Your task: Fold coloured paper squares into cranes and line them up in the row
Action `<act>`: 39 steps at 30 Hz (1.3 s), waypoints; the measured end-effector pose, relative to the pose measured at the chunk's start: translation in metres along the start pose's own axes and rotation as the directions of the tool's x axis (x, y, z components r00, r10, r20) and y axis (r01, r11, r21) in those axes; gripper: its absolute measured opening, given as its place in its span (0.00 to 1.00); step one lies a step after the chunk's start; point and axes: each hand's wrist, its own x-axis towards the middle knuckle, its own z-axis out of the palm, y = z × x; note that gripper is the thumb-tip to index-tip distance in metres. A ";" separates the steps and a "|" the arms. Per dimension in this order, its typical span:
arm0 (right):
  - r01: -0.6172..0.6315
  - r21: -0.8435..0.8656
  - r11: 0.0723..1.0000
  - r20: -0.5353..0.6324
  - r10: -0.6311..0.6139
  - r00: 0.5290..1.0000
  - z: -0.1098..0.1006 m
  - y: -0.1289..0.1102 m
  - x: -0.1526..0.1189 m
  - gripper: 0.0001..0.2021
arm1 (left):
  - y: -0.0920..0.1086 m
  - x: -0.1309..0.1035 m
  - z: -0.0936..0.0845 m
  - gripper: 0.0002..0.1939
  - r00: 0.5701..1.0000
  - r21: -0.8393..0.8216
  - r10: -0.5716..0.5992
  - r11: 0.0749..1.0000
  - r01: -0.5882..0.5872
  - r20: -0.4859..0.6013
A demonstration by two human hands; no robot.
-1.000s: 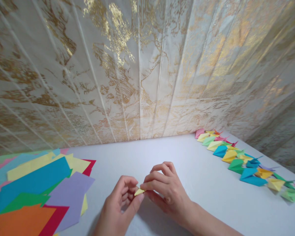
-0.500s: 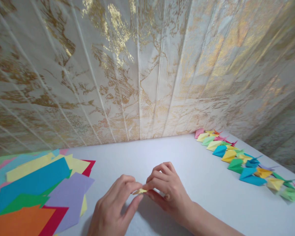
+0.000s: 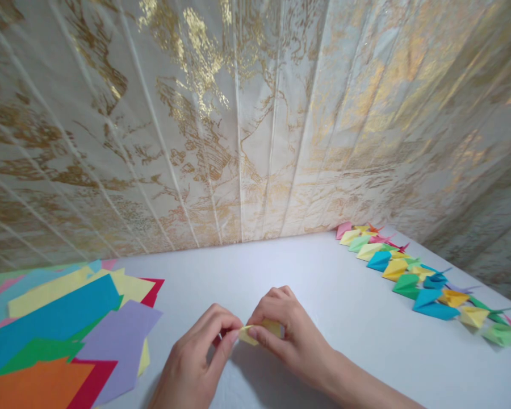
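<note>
A small folded piece of pale yellow paper (image 3: 248, 335) is held between my two hands, just above the white table. My left hand (image 3: 200, 352) pinches its left end between thumb and fingertips. With thumb and curled fingers, my right hand (image 3: 289, 332) grips the other side, and more yellow shows behind the thumb, inside the curl of the fingers. Much of the folded paper is hidden by the fingers, so its full shape cannot be made out.
Loose sheets of coloured paper (image 3: 55, 324) overlap in a pile at the left. Along the right edge of the white table (image 3: 187, 278), several folded paper cranes (image 3: 434, 304) stand in a slanting row. A gold-patterned curtain (image 3: 238, 125) hangs behind the table.
My right hand has turned, its thumb now lying over the front of the yellow paper. More of the paper's flat face shows. My left hand has shifted slightly left.
</note>
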 end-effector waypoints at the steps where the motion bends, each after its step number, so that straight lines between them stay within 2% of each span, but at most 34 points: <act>1: -0.061 0.020 0.998 0.013 0.061 0.998 0.000 0.000 0.001 0.05 | 0.000 0.001 0.001 0.10 0.999 -0.027 -0.040 0.999 0.040 0.011; 5: -0.235 0.074 0.969 0.067 0.231 0.971 -0.001 -0.003 0.004 0.06 | 0.002 0.002 0.002 0.10 0.991 -0.044 -0.129 0.990 0.131 0.044; 9: -0.237 0.121 0.964 0.105 0.225 0.969 -0.001 -0.003 0.004 0.06 | 0.004 0.002 0.001 0.14 0.981 -0.073 -0.174 0.981 0.181 0.087; 12: -0.259 0.158 0.953 0.134 0.239 0.962 -0.002 0.003 0.003 0.06 | 0.000 0.003 0.001 0.15 0.942 -0.099 -0.259 0.953 0.285 0.215; 15: -0.377 0.209 0.902 0.259 0.321 0.911 -0.003 0.011 0.003 0.06 | -0.005 0.003 0.002 0.14 0.903 0.012 -0.323 0.943 0.333 0.284; 17: -0.413 0.183 0.892 0.324 0.342 0.882 -0.005 0.016 0.005 0.06 | -0.007 0.003 0.003 0.12 0.920 0.117 -0.295 0.955 0.274 0.257; 21: -0.399 0.090 0.912 0.350 0.346 0.870 -0.012 0.019 0.007 0.06 | -0.005 0.003 0.002 0.12 0.948 0.229 -0.198 0.963 0.142 0.248; 24: -0.423 0.069 0.903 0.346 0.376 0.859 -0.017 0.021 0.009 0.10 | -0.004 0.002 0.004 0.11 0.950 0.314 -0.195 0.943 0.112 0.245; 27: -0.416 0.080 0.906 0.369 0.361 0.856 -0.021 0.023 0.009 0.09 | -0.005 0.000 0.008 0.10 0.964 0.391 -0.173 0.917 0.083 0.200; 29: -0.379 0.047 0.924 0.375 0.336 0.864 -0.022 0.022 0.008 0.11 | -0.008 -0.002 0.010 0.10 0.979 0.424 -0.135 0.904 0.058 0.155; 34: -0.184 -0.218 0.958 0.332 0.250 0.909 -0.021 0.011 0.007 0.14 | -0.013 -0.003 0.011 0.05 0.993 0.459 -0.096 0.887 0.053 0.071; 36: -0.150 -0.327 0.933 0.328 0.261 0.908 -0.019 0.006 0.007 0.14 | -0.012 -0.003 0.010 0.08 0.995 0.454 -0.056 0.891 0.014 0.079; 39: -0.089 -0.493 0.865 0.289 0.260 0.921 -0.017 0.001 0.005 0.14 | -0.010 -0.004 0.007 0.10 0.986 0.474 0.076 0.870 -0.139 0.149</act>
